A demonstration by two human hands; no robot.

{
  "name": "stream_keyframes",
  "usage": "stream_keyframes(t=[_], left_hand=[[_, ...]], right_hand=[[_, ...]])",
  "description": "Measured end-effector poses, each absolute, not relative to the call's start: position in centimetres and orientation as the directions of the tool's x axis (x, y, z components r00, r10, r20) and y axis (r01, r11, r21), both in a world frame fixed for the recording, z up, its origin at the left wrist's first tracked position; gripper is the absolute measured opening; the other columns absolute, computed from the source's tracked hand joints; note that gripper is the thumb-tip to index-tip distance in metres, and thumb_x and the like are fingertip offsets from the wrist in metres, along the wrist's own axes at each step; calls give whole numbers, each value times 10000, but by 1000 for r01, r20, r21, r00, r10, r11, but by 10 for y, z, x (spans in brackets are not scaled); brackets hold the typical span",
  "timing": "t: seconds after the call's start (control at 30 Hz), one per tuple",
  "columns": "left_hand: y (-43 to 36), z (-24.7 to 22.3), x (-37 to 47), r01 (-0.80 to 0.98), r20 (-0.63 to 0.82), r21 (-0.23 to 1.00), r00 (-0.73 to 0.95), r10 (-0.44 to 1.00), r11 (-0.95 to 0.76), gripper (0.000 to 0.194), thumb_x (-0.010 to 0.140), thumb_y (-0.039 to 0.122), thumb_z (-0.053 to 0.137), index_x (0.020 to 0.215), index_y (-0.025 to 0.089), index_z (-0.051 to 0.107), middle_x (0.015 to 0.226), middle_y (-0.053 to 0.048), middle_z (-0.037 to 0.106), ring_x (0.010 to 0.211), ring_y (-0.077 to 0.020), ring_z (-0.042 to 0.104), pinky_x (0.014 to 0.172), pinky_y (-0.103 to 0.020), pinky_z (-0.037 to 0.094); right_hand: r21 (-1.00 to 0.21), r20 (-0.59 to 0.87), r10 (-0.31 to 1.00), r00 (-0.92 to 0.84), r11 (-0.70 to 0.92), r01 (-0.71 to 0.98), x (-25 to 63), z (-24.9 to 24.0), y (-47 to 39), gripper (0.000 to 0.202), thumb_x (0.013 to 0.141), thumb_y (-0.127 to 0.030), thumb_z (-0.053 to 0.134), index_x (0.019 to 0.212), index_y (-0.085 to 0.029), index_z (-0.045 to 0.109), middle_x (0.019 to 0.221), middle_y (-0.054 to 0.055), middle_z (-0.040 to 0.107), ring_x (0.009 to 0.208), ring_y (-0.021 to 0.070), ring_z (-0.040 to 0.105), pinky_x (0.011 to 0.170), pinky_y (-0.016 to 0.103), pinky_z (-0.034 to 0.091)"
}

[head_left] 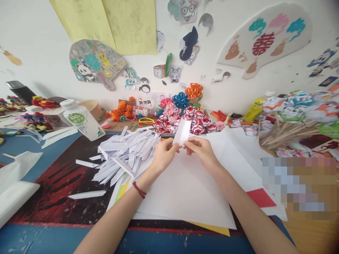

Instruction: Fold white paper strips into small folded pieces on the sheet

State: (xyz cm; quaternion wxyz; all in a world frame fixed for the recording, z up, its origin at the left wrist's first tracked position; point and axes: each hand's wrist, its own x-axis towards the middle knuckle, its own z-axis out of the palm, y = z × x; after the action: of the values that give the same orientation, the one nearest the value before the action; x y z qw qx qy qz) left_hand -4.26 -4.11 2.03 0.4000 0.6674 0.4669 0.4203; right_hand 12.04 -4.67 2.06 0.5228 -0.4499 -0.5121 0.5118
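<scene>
Both hands pinch the lower end of a small white paper strip (182,131), held upright above the large white sheets (182,194). My left hand (165,155) grips its left corner between thumb and fingers, a dark red cord around the wrist. At the right corner, the thumb and index finger of my right hand (202,151) are closed on the same strip. A crease seems to run along it. Left of my left hand lies a heap of folded white paper strips (129,151), with a few loose ones beside it.
A white bottle (82,120) stands tilted at the left. Red-and-white paper flowers (196,121) line the back, near yellow-handled scissors (146,121). Wooden sticks with paper flowers (280,135) lie at the right. A red paper piece (261,198) pokes out beside my right forearm.
</scene>
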Motion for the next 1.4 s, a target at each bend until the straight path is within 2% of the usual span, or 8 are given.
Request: stream_keyframes(t=[0.17, 0.3, 0.4, 0.47, 0.53, 0.97, 1.23, 1.4], left_hand=[[-48, 28, -42, 449, 232, 819, 309, 922, -357, 257, 887, 388, 496, 895, 168, 628, 771, -27, 671, 596, -127, 574, 571, -245, 439], [-51, 35, -50, 700, 508, 381, 387, 769, -604, 350, 868, 304, 576, 1197, 207, 503, 1088, -63, 639, 823, -172, 601, 711, -289, 437], [-51, 38, -57, 708, 562, -38, 599, 571, -705, 238, 942, 188, 434, 1154, 217, 537, 1034, -59, 644, 868, -176, 582, 738, -305, 389], [-50, 38, -60, 669, 560, -201, 678, 476, -715, 238, 958, 147, 375, 1066, 206, 579, 965, -52, 652, 827, -166, 571, 698, -306, 357], [-50, 38, -62, 649, 568, -258, 701, 431, -716, 247, 963, 137, 358, 1011, 195, 594, 930, -50, 655, 813, -162, 565, 672, -306, 335], [-49, 41, -62, 599, 518, -79, 708, 480, -797, 306, 973, 165, 334, 958, 208, 636, 806, -45, 643, 768, -161, 553, 683, -304, 320], [-45, 32, -56, 554, 513, 544, 374, 773, -630, 166, 904, 328, 527, 932, 228, 657, 762, -16, 686, 675, -139, 585, 655, -251, 380], [-44, 34, -55, 462, 455, 713, 267, 850, -527, 120, 864, 330, 578, 902, 217, 594, 718, 19, 669, 606, -113, 550, 603, -226, 368]], right_hand=[[-994, 90, 996, -25, 88, -66, 122, 18, -47, 357, 728, -488, 698, 692, -134, 670, 646, 48, 646, 524, 118, 542, 516, 259, 434], [-998, 51, 998, 41, 52, -41, 124, 16, -44, 359, 683, -474, 740, 621, -132, 648, 593, 52, 635, 491, 120, 525, 489, 262, 414], [-998, 40, 998, 44, 41, -38, 126, 16, -43, 354, 660, -475, 753, 616, -141, 646, 594, 50, 636, 485, 123, 519, 479, 268, 408], [-998, 53, 998, 21, 53, -29, 127, 17, -43, 363, 667, -493, 741, 617, -147, 645, 599, 49, 634, 491, 127, 524, 484, 274, 414], [-997, 73, 997, 2, 73, -15, 126, 18, -44, 380, 682, -514, 723, 611, -150, 640, 586, 44, 624, 495, 129, 525, 491, 276, 416], [-988, 139, 990, -23, 140, 64, 123, 19, -46, 369, 739, -510, 680, 646, -156, 636, 521, 14, 573, 498, 133, 512, 523, 274, 415], [-985, 173, 984, -39, 172, -21, 121, 23, -50, 365, 736, -522, 690, 713, -160, 647, 547, 0, 558, 527, 129, 500, 538, 272, 401], [-982, 172, 984, -47, 167, -91, 119, 25, -52, 316, 712, -475, 730, 720, -170, 648, 577, -1, 570, 553, 134, 516, 551, 278, 407]])
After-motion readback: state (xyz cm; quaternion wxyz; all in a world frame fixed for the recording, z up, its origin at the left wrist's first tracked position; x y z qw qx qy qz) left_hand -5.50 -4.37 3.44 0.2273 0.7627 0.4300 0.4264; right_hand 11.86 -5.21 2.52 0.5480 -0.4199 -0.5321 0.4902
